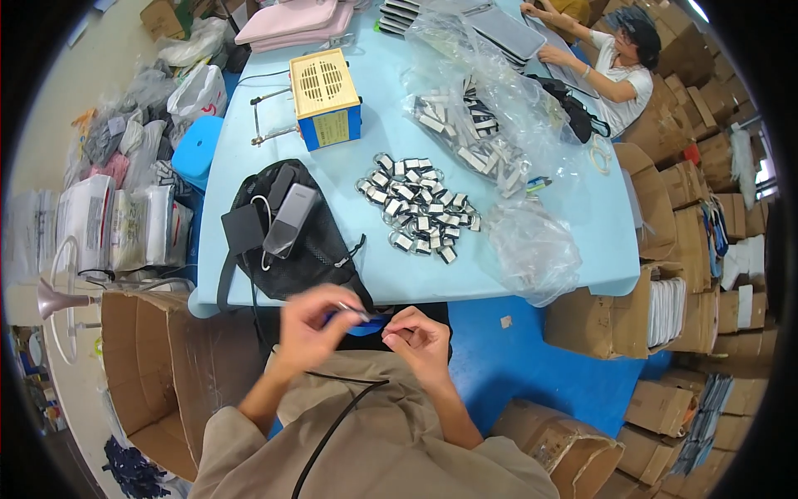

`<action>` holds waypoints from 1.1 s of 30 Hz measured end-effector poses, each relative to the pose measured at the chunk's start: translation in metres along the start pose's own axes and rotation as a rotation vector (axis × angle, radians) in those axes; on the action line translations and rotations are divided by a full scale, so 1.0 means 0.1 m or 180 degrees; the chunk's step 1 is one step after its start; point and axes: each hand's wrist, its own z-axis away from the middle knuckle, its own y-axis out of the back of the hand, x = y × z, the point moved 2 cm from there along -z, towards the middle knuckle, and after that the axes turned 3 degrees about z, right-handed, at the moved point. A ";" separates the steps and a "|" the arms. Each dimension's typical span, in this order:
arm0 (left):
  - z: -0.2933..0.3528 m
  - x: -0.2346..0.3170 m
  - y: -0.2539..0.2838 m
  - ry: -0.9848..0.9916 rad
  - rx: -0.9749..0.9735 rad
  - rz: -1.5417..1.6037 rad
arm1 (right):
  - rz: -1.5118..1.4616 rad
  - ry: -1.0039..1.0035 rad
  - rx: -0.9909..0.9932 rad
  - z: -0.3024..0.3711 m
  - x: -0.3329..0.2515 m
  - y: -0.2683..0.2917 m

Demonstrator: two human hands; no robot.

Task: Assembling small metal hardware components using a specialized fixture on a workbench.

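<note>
Both of my hands are raised over my lap, just in front of the near table edge. My left hand (314, 326) is partly blurred; its thumb and fingers pinch a small greyish piece (357, 313) too smeared to name. A short gap to the right, my right hand (420, 339) has its thumb and fingertips pressed together, and whatever lies between them is too small to make out. Beyond my hands, on the table, is a pile of small black-and-white pieces with loops (422, 205). A black mesh bag (320, 249) lies left of the pile.
On the light blue table (490, 284) stand a blue-and-yellow box device (326, 96) and a clear plastic bag of white-and-grey pieces (478, 137). A power bank (293, 218) rests on the mesh bag. Cardboard boxes (145, 358) flank me. A co-worker (628, 79) sits far right.
</note>
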 end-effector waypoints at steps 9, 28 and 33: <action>-1.79 0.51 2.09 0.0307 0.1560 -0.1720 | 0.2317 0.0665 0.0185 0.28 0.40 0.27; -2.84 -0.27 2.96 0.1397 0.1475 -0.0297 | 0.2905 0.0435 0.0868 0.46 1.15 0.86; -2.80 -0.26 2.98 0.1388 0.1387 -0.0353 | 0.2891 0.0355 0.0894 0.46 1.13 0.84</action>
